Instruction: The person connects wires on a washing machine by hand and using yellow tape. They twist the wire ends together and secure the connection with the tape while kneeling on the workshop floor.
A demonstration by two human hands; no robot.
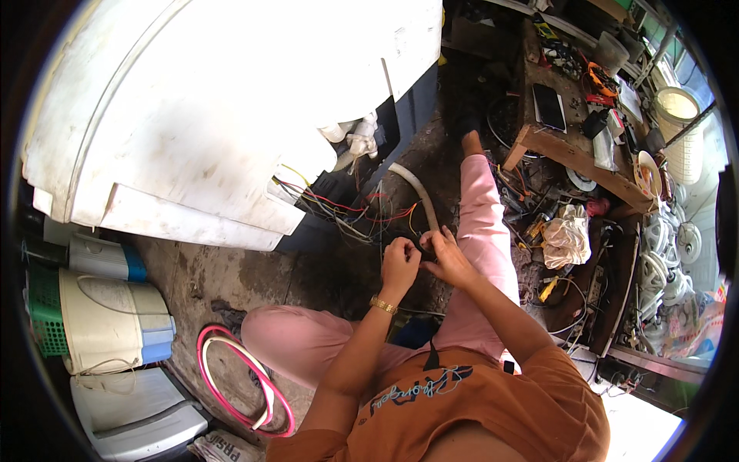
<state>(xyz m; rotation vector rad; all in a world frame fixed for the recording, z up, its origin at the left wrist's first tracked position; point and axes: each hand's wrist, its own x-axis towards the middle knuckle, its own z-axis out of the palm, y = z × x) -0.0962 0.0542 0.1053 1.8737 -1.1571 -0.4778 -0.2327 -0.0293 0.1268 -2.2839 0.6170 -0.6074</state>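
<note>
My left hand (401,266), with a gold watch (383,305) on its wrist, is closed in a pinch. Just beside it, my right hand (449,260) has its fingers bent together. Between them is something small and dark, too unclear to name. Loose red, yellow and dark wires (362,209) run toward my hands from the open underside of a large white washing machine body (177,146), tipped over in front of me. A white valve (362,140) shows in that opening. A grey corrugated drain hose (419,191) curves down close to my right hand.
At right stands a wooden bench (566,138) with a phone (549,107) and tools. A crumpled cloth (567,237) and several tools lie below it. A pink hose coil (265,412) is on the floor at left, near stacked appliance parts (115,316). White pulleys (657,262) stand far right.
</note>
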